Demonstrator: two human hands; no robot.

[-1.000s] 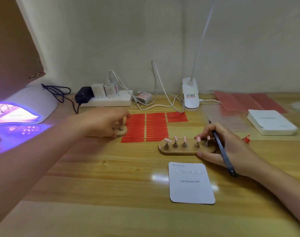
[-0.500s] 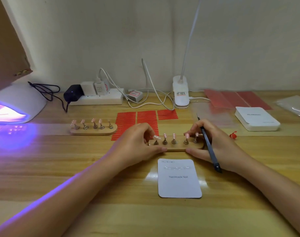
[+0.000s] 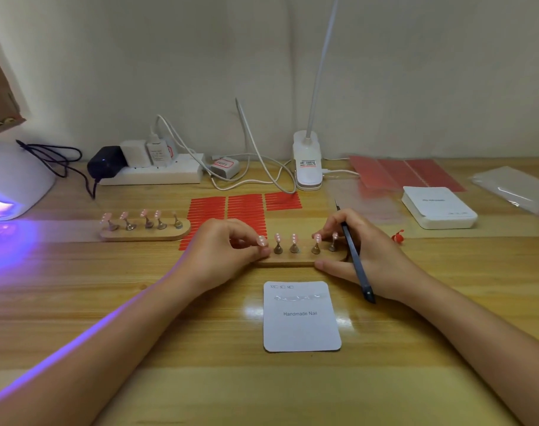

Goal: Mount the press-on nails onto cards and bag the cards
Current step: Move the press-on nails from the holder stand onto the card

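I take this as the first pick: my left hand (image 3: 228, 253) pinches the leftmost nail (image 3: 261, 240) on the near wooden stand (image 3: 305, 259), my right hand (image 3: 365, 256) steadies its right end, gripping a dark pen (image 3: 355, 259); next, lift it gently onto the card (image 3: 302, 330) just nearer.

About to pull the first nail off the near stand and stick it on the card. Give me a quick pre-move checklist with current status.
1. Left hand on the leftmost nail of the near stand: ok, fingertips pinch it.
2. Stand steadied: ok, right hand grips its right end.
3. Tool out of the way: ok, the dark pen tool is tucked in the right hand, tip pointing away from the nails.
4. Card ready: ok, it lies flat just in front of the stand, uncovered.
5. Adhesive on the card: cannot tell; only a faint glossy strip shows near its top.
6. Second stand: ok, apart to the left, nails still on.
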